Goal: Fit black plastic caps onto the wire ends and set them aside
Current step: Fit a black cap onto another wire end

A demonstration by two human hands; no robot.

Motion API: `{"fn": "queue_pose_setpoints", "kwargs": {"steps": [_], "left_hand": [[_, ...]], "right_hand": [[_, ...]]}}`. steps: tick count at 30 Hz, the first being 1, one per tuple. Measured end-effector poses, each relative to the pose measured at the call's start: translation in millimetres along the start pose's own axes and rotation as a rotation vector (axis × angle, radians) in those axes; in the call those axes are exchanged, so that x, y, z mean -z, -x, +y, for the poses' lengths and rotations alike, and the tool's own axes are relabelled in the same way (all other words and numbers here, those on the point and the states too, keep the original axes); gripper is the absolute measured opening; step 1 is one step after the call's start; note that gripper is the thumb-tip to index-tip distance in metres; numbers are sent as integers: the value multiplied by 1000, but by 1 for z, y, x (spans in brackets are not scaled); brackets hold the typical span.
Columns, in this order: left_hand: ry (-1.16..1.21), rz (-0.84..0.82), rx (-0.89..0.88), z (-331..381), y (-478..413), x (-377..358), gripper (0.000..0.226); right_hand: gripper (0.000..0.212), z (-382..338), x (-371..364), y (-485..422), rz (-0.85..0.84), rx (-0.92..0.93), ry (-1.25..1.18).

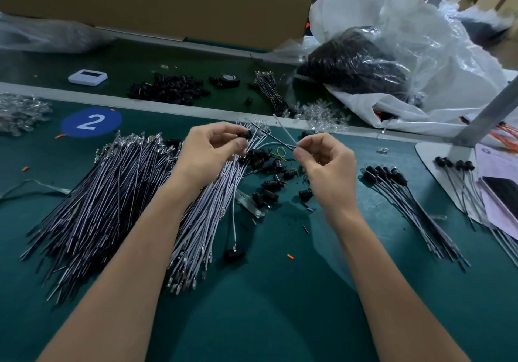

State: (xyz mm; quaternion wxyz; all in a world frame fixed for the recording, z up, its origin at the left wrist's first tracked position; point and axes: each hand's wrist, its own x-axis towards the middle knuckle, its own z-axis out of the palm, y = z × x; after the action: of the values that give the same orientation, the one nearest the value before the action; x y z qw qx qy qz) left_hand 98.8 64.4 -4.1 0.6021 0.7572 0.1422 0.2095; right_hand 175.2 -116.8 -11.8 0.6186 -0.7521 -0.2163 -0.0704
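Bare left hand (208,154), bare right hand (326,165), slim uncovered forearms (134,249), short fingernails (241,145), smooth wrists

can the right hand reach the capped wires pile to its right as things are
Probably yes: the capped wires lie on the mat just right of the right hand, nothing standing between. That hand pinches a wire, though, so it is occupied.

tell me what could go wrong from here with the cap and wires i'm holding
1. The right hand pinches two thin wires well back from their tips, so they may flex and miss the black cap pinched in the left hand.
2. A dropped cap could vanish among the loose caps and the wire pile right below the hands.
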Motion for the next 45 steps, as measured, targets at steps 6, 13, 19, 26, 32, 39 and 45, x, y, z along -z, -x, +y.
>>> {"fn": "queue_pose_setpoints", "kwargs": {"steps": [6,13,19,26,32,39,45], "left_hand": [[162,42,7,1,1,-1,19],[198,78,-4,0,1,-1,22],[182,64,-11,1,1,-1,25],[163,20,-29,0,1,-3,26],[157,6,-25,0,1,-4,26],[182,19,-28,-2,1,-4,24],[203,32,-15,-3,1,-4,26]], "right_hand": [[18,-1,3,-1,-39,10,27],[15,0,3,-2,-39,15,66],[14,0,3,-2,-39,16,97],[15,0,5,-3,-10,-3,75],[19,1,6,-3,40,-51,21],[14,0,5,-2,0,-66,49],[12,0,4,-2,-42,-78,89]]}}
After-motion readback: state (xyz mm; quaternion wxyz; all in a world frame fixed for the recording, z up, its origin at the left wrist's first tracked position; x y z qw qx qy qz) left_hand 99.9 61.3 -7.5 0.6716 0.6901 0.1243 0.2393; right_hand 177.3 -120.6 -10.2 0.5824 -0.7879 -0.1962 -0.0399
